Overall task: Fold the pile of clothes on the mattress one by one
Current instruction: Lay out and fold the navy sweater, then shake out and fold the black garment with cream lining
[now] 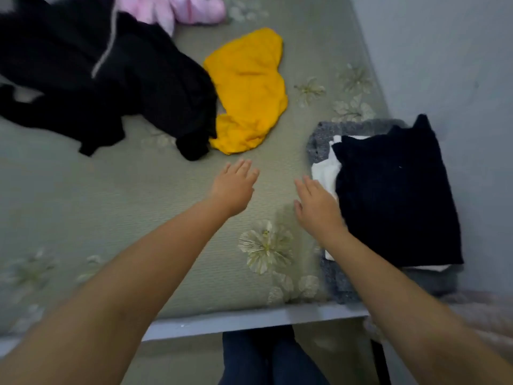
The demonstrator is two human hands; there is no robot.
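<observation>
A crumpled yellow garment [249, 93] lies on the grey-green flowered mattress [111, 204], touching a heap of black clothes [97, 79] at the far left. A pink garment [180, 8] sits at the top edge. At the right stands a folded stack: a black garment [394, 198] on top, a white one [324, 173] under it, a grey one [319, 137] at the bottom. My left hand [233, 187] hovers with fingers straight, a little short of the yellow garment, holding nothing. My right hand [313, 207] is also flat and empty, beside the stack's left edge.
A pale wall [444, 65] runs along the right side, close behind the folded stack. The mattress's front edge [249, 318] is near my body, with dark trousers [263, 359] visible below it.
</observation>
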